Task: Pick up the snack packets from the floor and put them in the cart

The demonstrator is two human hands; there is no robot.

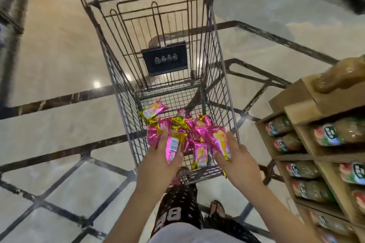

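The cart (126, 100) is a dark wire basket. It stands upright on the floor in front of you. A heap of snack packets (180, 123) lies at its bottom. They are shiny pink with gold, crinkly ends. They lie every which way and touch each other. Your left hand (160, 156) holds one barcode packet (172, 149), pink with a white barcode showing. Your right hand (239, 158) holds a yellow-picture packet (216, 139), pink too. Both held packets are just over the heap, near your end of the cart.
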